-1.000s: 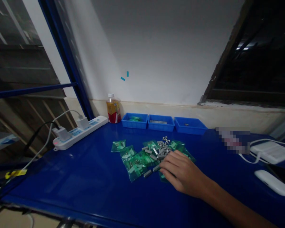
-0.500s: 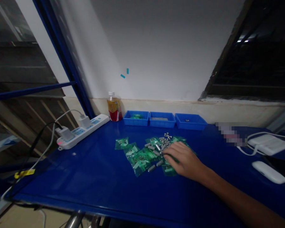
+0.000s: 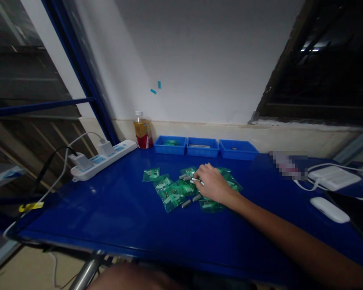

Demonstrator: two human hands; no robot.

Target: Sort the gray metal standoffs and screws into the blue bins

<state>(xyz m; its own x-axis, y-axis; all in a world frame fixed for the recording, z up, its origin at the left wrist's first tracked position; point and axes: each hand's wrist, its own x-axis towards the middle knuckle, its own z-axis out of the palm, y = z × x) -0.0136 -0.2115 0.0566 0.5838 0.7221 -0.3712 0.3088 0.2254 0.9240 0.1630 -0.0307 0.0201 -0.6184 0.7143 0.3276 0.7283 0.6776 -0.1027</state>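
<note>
My right hand (image 3: 213, 183) lies over a pile of small metal parts, its fingers curled down and closed; what they hold is hidden. By its thumb and fingertips shows a silver metal piece (image 3: 197, 181). Small green plastic bags (image 3: 172, 197) with parts inside lie to the left of the hand, and more green bags (image 3: 211, 205) are partly under it. Grey hexagonal metal spacers (image 3: 186, 204) rest in front of the bags. At the bottom edge my left hand (image 3: 133, 278) is a blurred patch, its fingers not readable.
Along the wall stand three blue trays: a left tray (image 3: 170, 151) with green bags, a middle tray (image 3: 202, 152) with thin strips, and a right tray (image 3: 238, 155). A bottle (image 3: 143, 135) and a power strip (image 3: 105, 161) are leftward; a white case (image 3: 329, 209) lies right.
My right hand has moved left and away from me, now covering the loose screws that showed before. My left hand has come into view at the bottom. The view has shifted slightly.
</note>
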